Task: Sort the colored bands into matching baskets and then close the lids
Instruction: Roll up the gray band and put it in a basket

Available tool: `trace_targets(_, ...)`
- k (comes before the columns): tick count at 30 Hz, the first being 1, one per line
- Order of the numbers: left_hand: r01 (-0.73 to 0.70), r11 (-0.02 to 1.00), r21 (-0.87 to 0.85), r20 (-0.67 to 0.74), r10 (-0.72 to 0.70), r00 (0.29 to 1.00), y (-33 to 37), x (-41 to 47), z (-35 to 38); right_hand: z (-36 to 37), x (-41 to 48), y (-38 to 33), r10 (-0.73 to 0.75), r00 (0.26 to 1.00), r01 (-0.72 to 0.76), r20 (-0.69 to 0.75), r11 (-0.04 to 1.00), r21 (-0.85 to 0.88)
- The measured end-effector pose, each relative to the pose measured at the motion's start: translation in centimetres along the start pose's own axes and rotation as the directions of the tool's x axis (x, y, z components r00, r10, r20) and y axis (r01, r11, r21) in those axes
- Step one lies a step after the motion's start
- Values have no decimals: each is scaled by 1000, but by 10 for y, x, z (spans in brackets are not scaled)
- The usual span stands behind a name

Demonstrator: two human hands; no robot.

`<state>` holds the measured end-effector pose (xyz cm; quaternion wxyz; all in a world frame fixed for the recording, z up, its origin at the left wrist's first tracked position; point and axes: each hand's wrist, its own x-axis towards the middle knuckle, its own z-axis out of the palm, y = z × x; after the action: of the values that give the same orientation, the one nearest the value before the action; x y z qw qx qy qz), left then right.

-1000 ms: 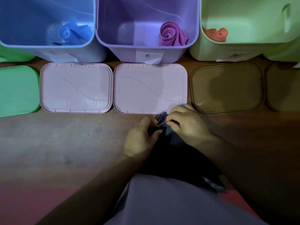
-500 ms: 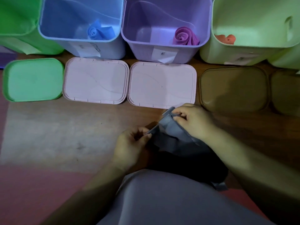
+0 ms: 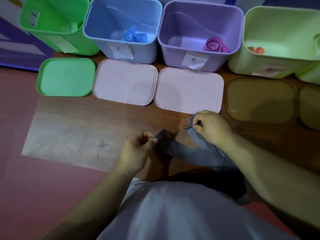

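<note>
A dark grey band (image 3: 183, 149) stretches between my hands above the wooden floor. My left hand (image 3: 136, 149) pinches one end, my right hand (image 3: 211, 127) pinches the other. At the back stand open baskets: a green basket (image 3: 57, 35), a blue basket (image 3: 152, 32) holding a rolled blue band (image 3: 129, 36), a purple basket (image 3: 240, 28) holding a rolled purple band (image 3: 215, 45), and a light green basket (image 3: 245, 54) holding an orange band (image 3: 257, 50). Lids lie in front of them: a green lid (image 3: 66, 77), two pink lids (image 3: 124, 82) (image 3: 188, 90), and a brown lid (image 3: 259, 100).
A second brown lid (image 3: 310, 106) lies at the right edge, with another light green basket (image 3: 308, 75) behind it. My grey-clothed lap (image 3: 173, 213) fills the bottom of the view. A pink mat (image 3: 34, 187) covers the floor at left.
My hands have pulled apart, unfolding the grey band between them. The view has shifted left, bringing the green basket and its lid fully into sight.
</note>
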<state>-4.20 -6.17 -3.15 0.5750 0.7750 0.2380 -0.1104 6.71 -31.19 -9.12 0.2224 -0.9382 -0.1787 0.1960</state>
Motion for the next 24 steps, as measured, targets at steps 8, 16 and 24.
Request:
trace_targets(8, -113, 991, -74, 80, 119, 990, 21, 11, -23, -51, -31, -36, -4, 1000, 3, -23, 1000, -22)
trace_targets(16, -396, 918, -28, 206, 393, 896, 90, 27, -72, -99, -72, -115, 11, 968, -6, -250, 1000, 20)
trace_targets(24, -488, 865, -121, 285, 501, 817, 163, 12, -146, -137, -87, -225, 62, 922, 37, -382, 968, 247)
